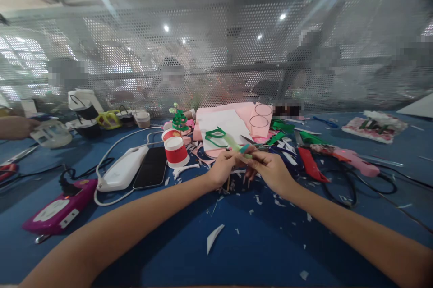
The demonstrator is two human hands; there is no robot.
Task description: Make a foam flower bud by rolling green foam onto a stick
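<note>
Both my hands meet over the middle of the blue table (pixel 237 252). My left hand (pixel 225 167) and my right hand (pixel 269 168) are closed in a pinch on the same thin green strip (pixel 233 143), which ends in a curled green paper loop (pixel 215 136) rising to the upper left. A thin stick seems to hang below my left fingers. Behind the loop lie white paper (pixel 225 123) and pink sheets (pixel 245 112). Small white scraps (pixel 214 237) litter the table under my hands.
Left of my hands stand red-and-white paper cups (pixel 176 149), a black phone (pixel 151 167), a white power bank (pixel 123 168) with cable and a magenta device (pixel 61 209). Red scissors (pixel 311 165), a pink tool (pixel 355 160) and black cables lie right. Another person's hand (pixel 15 126) is far left. A perforated metal screen (pixel 216 53) closes the back.
</note>
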